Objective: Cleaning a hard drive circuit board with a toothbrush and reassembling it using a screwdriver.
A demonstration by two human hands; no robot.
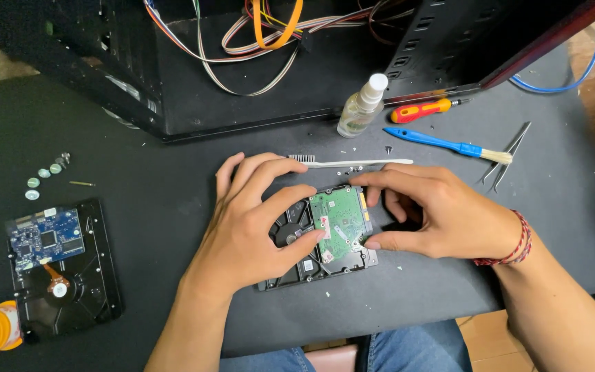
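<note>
A black hard drive (pixel 311 265) lies underside up in the middle of the dark table, with a green circuit board (pixel 339 217) on top of it. My left hand (pixel 249 227) rests over the drive's left half, fingertips on the green board. My right hand (pixel 435 210) grips the board's right edge between thumb and fingers; a red cord bracelet circles that wrist.
A second hard drive (pixel 77 282) with a blue board (pixel 46 238) lies at the left, small round parts (pixel 43 176) above it. Behind are an open computer case (pixel 256 62), spray bottle (pixel 361 107), toothbrush (pixel 352 162), red screwdriver (pixel 421 110), blue brush (pixel 449 145) and tweezers (pixel 507 158).
</note>
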